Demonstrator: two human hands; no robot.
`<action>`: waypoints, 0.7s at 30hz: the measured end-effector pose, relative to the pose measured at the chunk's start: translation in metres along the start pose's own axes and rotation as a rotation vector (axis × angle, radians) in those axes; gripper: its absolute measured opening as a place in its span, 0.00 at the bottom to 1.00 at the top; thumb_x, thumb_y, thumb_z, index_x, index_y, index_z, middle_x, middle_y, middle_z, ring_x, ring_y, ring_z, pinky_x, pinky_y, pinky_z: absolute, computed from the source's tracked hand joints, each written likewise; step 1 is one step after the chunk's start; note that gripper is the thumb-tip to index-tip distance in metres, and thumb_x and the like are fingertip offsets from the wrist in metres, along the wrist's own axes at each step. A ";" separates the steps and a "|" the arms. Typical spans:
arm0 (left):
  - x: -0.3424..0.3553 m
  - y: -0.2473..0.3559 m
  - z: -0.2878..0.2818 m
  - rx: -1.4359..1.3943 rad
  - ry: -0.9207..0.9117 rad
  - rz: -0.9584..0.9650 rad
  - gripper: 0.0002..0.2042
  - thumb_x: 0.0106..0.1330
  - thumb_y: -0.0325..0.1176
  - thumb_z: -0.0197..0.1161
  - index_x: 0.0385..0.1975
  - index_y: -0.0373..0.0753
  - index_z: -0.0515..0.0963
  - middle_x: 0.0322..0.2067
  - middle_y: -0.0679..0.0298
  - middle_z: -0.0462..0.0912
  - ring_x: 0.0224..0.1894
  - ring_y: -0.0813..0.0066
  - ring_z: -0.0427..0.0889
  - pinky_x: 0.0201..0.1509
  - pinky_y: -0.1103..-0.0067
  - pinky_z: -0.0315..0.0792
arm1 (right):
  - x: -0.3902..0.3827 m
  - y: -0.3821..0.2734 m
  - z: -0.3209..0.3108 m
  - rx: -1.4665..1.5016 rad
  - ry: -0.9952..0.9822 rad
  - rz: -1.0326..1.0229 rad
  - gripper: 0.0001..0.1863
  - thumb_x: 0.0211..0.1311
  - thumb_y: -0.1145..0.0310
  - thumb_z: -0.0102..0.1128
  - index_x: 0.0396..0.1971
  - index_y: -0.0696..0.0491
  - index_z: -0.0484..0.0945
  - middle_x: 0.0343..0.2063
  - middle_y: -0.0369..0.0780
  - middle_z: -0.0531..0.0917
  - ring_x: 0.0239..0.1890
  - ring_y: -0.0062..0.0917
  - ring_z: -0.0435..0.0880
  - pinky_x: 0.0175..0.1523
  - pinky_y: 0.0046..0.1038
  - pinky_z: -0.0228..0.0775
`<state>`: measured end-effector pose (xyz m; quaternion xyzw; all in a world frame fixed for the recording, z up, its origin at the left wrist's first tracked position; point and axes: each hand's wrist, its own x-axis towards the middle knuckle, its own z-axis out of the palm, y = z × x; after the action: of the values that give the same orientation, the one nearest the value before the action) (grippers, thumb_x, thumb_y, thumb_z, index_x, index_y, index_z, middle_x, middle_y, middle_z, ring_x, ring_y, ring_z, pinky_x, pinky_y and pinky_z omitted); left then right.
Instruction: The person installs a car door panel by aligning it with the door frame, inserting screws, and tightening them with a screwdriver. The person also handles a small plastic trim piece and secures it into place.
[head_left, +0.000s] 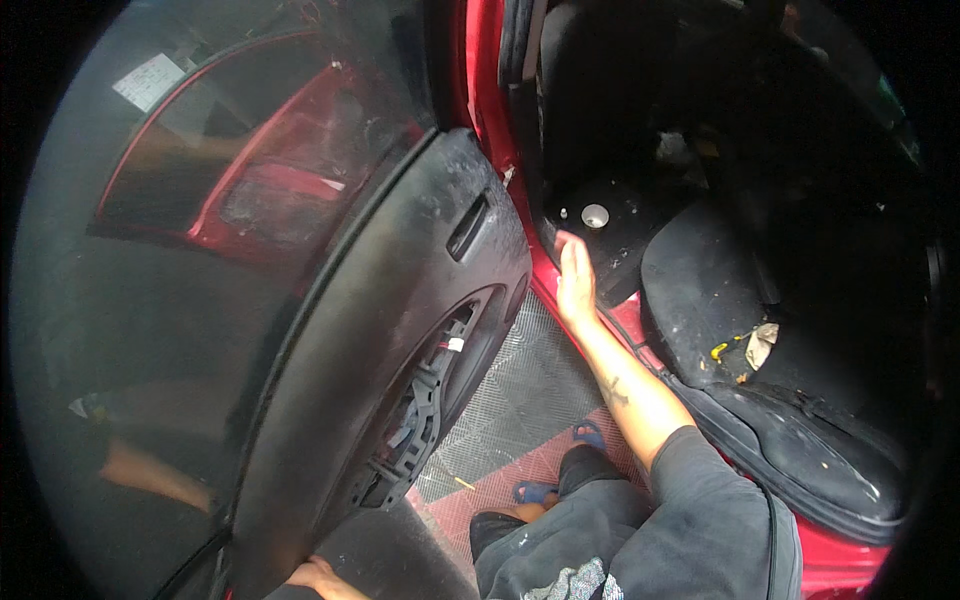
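My right hand (pixel 575 275) reaches into a red car through the open doorway, fingers straight and held together, holding nothing. It hovers over the red door sill (pixel 548 285), just in front of the dark car floor (pixel 620 225) with a round pale plug (pixel 595 215). My left hand (pixel 318 576) is at the bottom edge of the picture, curled against the lower edge of the open car door (pixel 400 300), whose black inner panel faces me. Much of that hand is cut off by the frame.
The door's window glass (pixel 200 220) fills the left side with reflections. A black, dusty car seat (pixel 760 330) with a crumpled scrap (pixel 762 345) lies at the right. Ribbed metal flooring (pixel 520 380) is underfoot, with my blue sandal (pixel 590 435) on it.
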<state>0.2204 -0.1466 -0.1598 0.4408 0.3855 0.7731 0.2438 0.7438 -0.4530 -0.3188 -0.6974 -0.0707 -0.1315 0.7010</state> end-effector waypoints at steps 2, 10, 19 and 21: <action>-0.021 -0.024 0.005 0.038 -0.020 0.061 0.27 0.80 0.55 0.41 0.53 0.32 0.69 0.49 0.57 0.61 0.50 0.69 0.58 0.56 0.72 0.56 | 0.028 0.020 0.008 -0.007 0.090 -0.178 0.23 0.83 0.56 0.37 0.59 0.57 0.73 0.54 0.40 0.78 0.57 0.26 0.75 0.63 0.29 0.64; -0.061 -0.096 0.013 0.100 -0.103 0.405 0.31 0.79 0.55 0.45 0.63 0.28 0.64 0.64 0.47 0.58 0.65 0.62 0.55 0.70 0.67 0.52 | 0.095 0.093 0.106 0.161 0.432 -0.689 0.26 0.81 0.55 0.32 0.59 0.59 0.71 0.56 0.45 0.75 0.58 0.33 0.73 0.66 0.34 0.59; -0.001 -0.161 -0.024 0.230 0.216 0.497 0.30 0.75 0.51 0.54 0.59 0.24 0.74 0.55 0.46 0.80 0.50 0.56 0.80 0.59 0.65 0.72 | 0.083 0.130 0.109 0.432 0.170 -0.658 0.21 0.78 0.56 0.44 0.53 0.60 0.73 0.44 0.43 0.81 0.51 0.29 0.78 0.61 0.28 0.64; 0.000 -0.165 -0.024 0.206 0.206 0.478 0.30 0.76 0.49 0.53 0.58 0.23 0.74 0.56 0.44 0.79 0.51 0.56 0.80 0.59 0.65 0.73 | 0.054 0.163 0.094 0.280 0.199 -0.686 0.23 0.78 0.60 0.43 0.62 0.60 0.69 0.53 0.45 0.78 0.58 0.30 0.75 0.66 0.30 0.62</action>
<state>0.2051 -0.0591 -0.3013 0.4606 0.3699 0.8062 -0.0322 0.8492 -0.3648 -0.4585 -0.5146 -0.2489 -0.4144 0.7081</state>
